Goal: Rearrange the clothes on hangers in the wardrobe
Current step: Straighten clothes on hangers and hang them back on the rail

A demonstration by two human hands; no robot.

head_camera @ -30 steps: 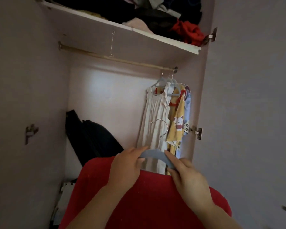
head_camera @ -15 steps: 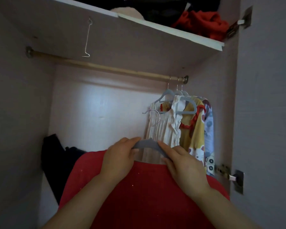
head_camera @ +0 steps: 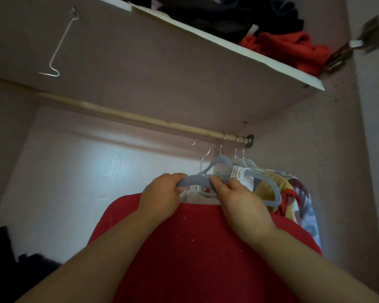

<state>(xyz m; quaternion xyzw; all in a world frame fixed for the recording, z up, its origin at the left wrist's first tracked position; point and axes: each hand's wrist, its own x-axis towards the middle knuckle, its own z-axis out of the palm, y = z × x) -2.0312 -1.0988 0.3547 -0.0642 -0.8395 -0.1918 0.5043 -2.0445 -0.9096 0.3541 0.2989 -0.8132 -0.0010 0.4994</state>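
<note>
A red garment (head_camera: pixel 197 248) hangs from a grey hanger (head_camera: pixel 194 180) that both hands hold up. My left hand (head_camera: pixel 162 193) grips the hanger's left shoulder and my right hand (head_camera: pixel 239 200) grips its right shoulder. Its metal hook (head_camera: pixel 202 154) stands just below the wooden rail (head_camera: pixel 123 115), a little left of three hung hangers. Those carry a white garment (head_camera: pixel 243 180) and a yellow patterned garment (head_camera: pixel 278 193) at the rail's right end.
A shelf (head_camera: pixel 239 49) above the rail holds piled dark and red clothes (head_camera: pixel 289 47). A bent wire hook (head_camera: pixel 57 51) dangles under the shelf at left. Dark bundles (head_camera: pixel 13 259) lie low at the left. A door hinge (head_camera: pixel 359 42) sits at top right.
Both hands have lifted the hanger with the red garment up toward the rail. The view has tilted upward and closer to the rail.
</note>
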